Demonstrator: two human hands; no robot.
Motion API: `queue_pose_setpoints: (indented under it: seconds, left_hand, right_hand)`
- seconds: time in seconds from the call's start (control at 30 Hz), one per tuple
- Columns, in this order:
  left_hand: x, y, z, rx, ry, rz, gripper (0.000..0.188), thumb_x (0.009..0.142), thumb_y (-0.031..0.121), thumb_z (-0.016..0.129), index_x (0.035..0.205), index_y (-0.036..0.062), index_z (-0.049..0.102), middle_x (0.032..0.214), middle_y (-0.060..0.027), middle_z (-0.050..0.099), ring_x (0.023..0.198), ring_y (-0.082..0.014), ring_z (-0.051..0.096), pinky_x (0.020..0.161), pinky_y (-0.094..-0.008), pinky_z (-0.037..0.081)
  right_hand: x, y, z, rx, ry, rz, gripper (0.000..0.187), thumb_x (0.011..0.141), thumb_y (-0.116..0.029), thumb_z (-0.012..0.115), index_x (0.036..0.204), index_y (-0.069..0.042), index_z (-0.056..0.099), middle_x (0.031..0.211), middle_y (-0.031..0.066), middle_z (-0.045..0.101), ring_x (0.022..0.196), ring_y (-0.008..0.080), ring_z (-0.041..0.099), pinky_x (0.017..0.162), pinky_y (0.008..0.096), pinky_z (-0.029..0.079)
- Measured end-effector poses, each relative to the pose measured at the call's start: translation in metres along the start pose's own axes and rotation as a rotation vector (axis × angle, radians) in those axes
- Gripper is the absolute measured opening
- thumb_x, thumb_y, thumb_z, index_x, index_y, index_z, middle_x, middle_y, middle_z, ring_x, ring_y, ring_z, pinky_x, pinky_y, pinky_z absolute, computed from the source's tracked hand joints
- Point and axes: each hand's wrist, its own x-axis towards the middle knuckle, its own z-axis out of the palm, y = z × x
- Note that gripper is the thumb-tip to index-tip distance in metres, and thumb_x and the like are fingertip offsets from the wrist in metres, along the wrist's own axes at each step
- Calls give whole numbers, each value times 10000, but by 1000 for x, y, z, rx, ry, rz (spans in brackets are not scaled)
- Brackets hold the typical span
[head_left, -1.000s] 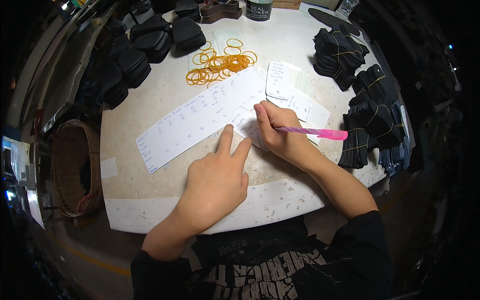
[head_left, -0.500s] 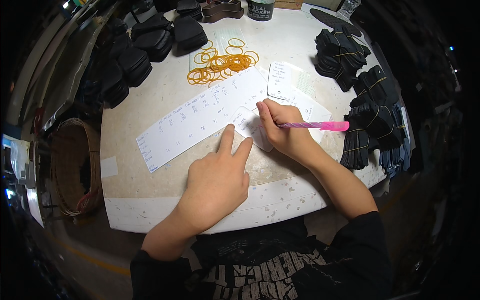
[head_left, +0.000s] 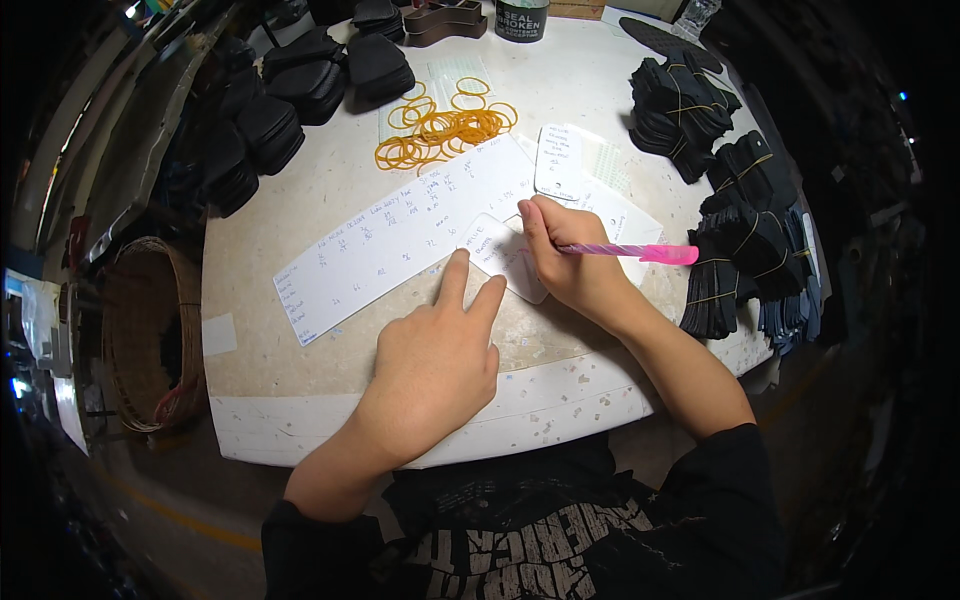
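Note:
A small white card [head_left: 490, 238] with rounded corners lies in front of me, with some handwriting on it. Two outstretched fingers of my left hand [head_left: 430, 365] press on its near left edge, spread apart; the other fingers curl under. My right hand [head_left: 578, 268] grips a pink pen [head_left: 655, 253] in a writing hold over the card's right side. Its tip is hard to make out by the fingers. Under the card's left edge runs a long white strip of paper [head_left: 350, 270] covered in handwritten columns. Another written tag [head_left: 558, 160] with a hole lies just beyond my right hand.
Orange rubber bands [head_left: 450, 130] lie heaped beyond the strip. Stacks of black pads [head_left: 305, 85] stand at the far left. Banded bundles of dark pieces [head_left: 740, 235] line the right edge. A dark tub [head_left: 521, 20] stands at the back; a wicker basket [head_left: 150, 340] is off the table's left.
My left hand stays in place on the card. My right hand has shifted very slightly with the pen, and a little more writing seems to show on the card.

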Motion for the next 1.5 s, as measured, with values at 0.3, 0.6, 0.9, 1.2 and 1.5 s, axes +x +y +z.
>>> queue_pose_setpoints:
  seconds: [0.3, 0.6, 0.9, 1.2, 1.5]
  left_hand:
    - [0, 0, 1, -8, 2, -1, 571, 873, 115, 613, 1435, 46, 541, 1536, -310, 418, 815, -329, 745, 720, -414, 615]
    - [0, 0, 0, -14, -7, -7, 570, 876, 123, 612, 1437, 55, 533, 1537, -304, 418, 838, -346, 747, 738, -432, 616]
    - [-1, 0, 1, -20, 18, -1, 569, 875, 126, 612, 1436, 61, 537, 1539, -301, 419, 844, -347, 747, 744, -441, 617]
    - [0, 0, 0, -26, 5, -20, 578, 874, 129, 620, 1444, 79, 540, 1549, -280, 421, 852, -351, 746, 774, -437, 614]
    - [0, -5, -1, -52, 57, -46, 565, 873, 131, 622, 1432, 104, 541, 1562, -234, 431, 894, -395, 745, 791, -460, 610]
  right_hand:
    - [1, -2, -1, -3, 12, 30, 280, 1058, -111, 598, 811, 16, 561, 618, 198, 511, 500, 310, 461, 524, 399, 403]
    - [0, -2, -1, 16, 41, 59, 255, 1058, -95, 594, 829, 13, 565, 614, 191, 513, 496, 302, 461, 519, 397, 396]
    - [0, 3, -1, 10, -5, 51, 331, 1114, -170, 541, 834, 6, 541, 609, 60, 490, 566, 105, 398, 527, 318, 373]
    - [0, -2, -1, 31, -4, 9, 303, 1078, -139, 576, 814, 7, 550, 601, 173, 477, 494, 264, 406, 506, 378, 387]
    - [-12, -21, -5, 81, -59, -45, 272, 1056, -142, 595, 824, 0, 581, 628, 186, 555, 511, 320, 534, 526, 386, 444]
